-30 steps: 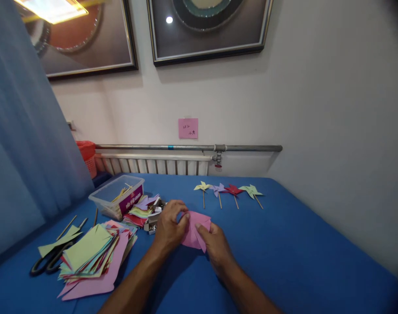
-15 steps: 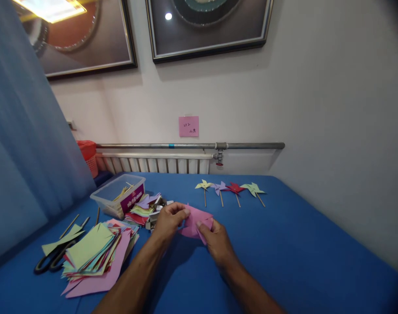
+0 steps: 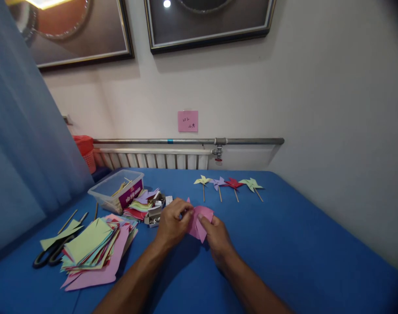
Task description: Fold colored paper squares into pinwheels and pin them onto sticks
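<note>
A piece of pink paper (image 3: 199,222) with cut corners is held above the blue table, between both hands. My left hand (image 3: 174,220) pinches its left side, with thumb and fingertips together at the edge. On its right side, my right hand (image 3: 216,235) grips the paper, thumb on top and the fingers hidden beneath. Just left of my left hand lie small open boxes (image 3: 154,216) with small shiny metal pieces. Beyond my hands, several finished paper pinwheels on sticks, such as the red pinwheel (image 3: 233,183), lie in a row.
At left are a stack of coloured paper (image 3: 90,244), black-handled scissors (image 3: 51,253) and loose sticks. A clear plastic box (image 3: 103,187) holds sticks, with coloured paper pieces (image 3: 141,205) beside it. A blue curtain (image 3: 25,144) hangs at left; a radiator (image 3: 153,159) runs behind the table (image 3: 284,244).
The pink paper has been turned and bent between my hands. My left fingers have shifted slightly right along its edge. The whole view has tilted down slightly.
</note>
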Tool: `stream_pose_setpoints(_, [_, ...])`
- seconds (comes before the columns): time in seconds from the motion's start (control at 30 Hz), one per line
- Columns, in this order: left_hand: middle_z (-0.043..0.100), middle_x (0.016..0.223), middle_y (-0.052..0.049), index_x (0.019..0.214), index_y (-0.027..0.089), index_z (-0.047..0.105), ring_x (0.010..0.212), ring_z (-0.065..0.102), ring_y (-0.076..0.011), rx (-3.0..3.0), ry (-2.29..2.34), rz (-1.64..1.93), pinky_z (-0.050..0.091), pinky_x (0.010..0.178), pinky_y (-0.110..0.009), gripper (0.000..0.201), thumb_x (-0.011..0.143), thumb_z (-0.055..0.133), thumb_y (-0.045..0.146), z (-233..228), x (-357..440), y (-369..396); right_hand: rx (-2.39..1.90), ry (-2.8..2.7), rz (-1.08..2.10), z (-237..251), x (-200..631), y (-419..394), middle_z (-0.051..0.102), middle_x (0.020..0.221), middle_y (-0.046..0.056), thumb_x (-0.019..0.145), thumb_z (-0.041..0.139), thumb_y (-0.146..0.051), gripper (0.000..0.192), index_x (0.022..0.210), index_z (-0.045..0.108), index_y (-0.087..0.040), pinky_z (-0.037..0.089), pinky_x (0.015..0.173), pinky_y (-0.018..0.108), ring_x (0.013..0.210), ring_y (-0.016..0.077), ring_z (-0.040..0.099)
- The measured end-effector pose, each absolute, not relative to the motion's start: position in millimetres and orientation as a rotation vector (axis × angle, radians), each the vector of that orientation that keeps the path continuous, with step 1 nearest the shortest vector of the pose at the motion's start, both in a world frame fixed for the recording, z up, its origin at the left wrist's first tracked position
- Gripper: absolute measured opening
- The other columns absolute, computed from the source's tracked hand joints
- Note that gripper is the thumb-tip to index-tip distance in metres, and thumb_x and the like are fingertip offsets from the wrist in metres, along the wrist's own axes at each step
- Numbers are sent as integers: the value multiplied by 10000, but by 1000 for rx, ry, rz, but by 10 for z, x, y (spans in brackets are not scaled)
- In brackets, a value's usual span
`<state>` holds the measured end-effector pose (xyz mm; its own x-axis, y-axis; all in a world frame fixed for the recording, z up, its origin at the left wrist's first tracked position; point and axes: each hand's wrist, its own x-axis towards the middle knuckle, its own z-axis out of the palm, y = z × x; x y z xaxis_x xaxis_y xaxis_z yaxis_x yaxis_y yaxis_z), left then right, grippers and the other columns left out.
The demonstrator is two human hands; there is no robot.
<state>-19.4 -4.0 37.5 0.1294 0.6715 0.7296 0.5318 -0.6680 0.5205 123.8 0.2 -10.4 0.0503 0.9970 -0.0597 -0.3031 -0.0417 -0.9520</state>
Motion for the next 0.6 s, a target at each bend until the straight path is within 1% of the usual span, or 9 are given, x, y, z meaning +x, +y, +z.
stream_pose_setpoints(0.2, [714,854,-62,904,194,717,818,653,-174,2496,1152,1588,501,745,-296,180,942,554,128,364,-192,-41,-901,-834,1395,-127,1215,5,746,727,25,697,811,-513,382,877,730,-185,493,653,297,665,203,665])
stream_pose_setpoints(0.4, [715,893,-92,915,190,737,838,639,-191,2635,1228,1504,493,765,-324,235,973,510,171,377,-174,-86,-841,-841,1406,-63,1195,-44,727,745,16,704,813,-543,426,902,709,-181,479,666,289,676,191,644])
stream_pose_setpoints(0.5, [714,913,-96,923,200,741,863,635,-199,2687,1266,1453,482,798,-342,271,989,479,189,366,-163,-97,-817,-859,1395,-40,1194,-49,691,705,3,722,795,-576,416,826,674,-192,449,633,284,648,179,608])
stream_pose_setpoints(0.6, [712,927,-93,923,211,741,868,630,-200,2707,1297,1420,473,808,-345,289,996,461,200,358,-155,-100,-841,-905,1360,-33,1201,-47,662,665,2,769,730,-634,439,741,618,-211,436,602,292,623,185,596])
